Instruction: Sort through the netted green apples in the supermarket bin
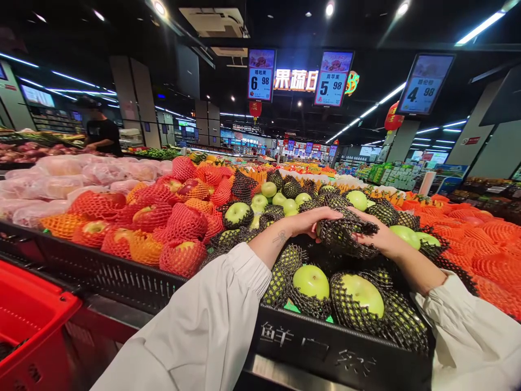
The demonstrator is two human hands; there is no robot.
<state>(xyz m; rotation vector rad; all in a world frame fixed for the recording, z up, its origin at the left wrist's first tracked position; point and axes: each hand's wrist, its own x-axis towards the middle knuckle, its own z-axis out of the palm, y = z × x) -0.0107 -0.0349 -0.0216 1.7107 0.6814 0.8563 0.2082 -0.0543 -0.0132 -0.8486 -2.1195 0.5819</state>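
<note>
Both of my hands are closed around a green apple in a black foam net (345,232), held above the display of green apples. My left hand (308,219) grips it from the left, its fingers partly hidden behind the net. On the other side my right hand (375,231) holds the net, with its fingers partly covered by the mesh. Below them, a green apple (311,282) and a second green apple (363,296) sit in black nets near the display's front edge. Loose green apples (290,205) lie behind my hands.
Left of the green apples are red apples in pink and orange nets (183,222). Orange-netted fruit (488,239) fills the right side. A black display rim (317,342) runs along the front. A red basket (36,320) stands at lower left. Farther back is a person in black (102,130).
</note>
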